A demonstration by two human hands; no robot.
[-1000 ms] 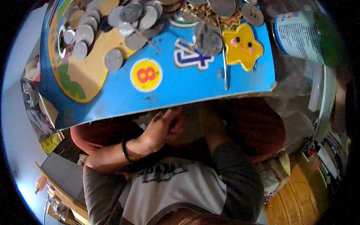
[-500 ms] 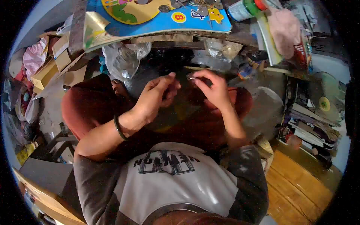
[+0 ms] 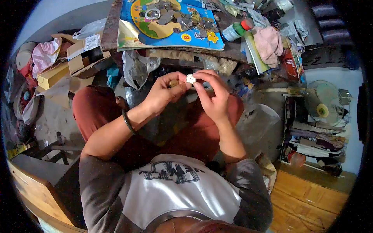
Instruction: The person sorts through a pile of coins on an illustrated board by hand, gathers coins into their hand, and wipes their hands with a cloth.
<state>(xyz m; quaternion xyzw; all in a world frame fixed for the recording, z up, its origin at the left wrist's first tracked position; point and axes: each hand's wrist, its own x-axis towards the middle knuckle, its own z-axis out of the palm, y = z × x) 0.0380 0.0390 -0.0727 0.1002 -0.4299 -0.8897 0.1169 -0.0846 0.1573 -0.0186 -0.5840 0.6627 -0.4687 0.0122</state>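
My left hand, with a dark bangle at the wrist, pinches a small round whitish disc that has dark spots on it. From the other side, the thumb and fingertips of my right hand close on the same disc. A brownish round piece shows among the curled fingers of my left hand. Both hands are held above my lap, in front of the table. A pile of small round metal pieces lies on a blue picture book on the tabletop.
A green bottle with a red cap and a pink cloth sit at the table's right. Plastic bags hang below its edge. Cardboard boxes stand at left; a fan is at right.
My hands were apart, with a small dark or shiny piece in the right fingertips. Now they meet at the whitish disc. The view has tilted, showing more of the table.
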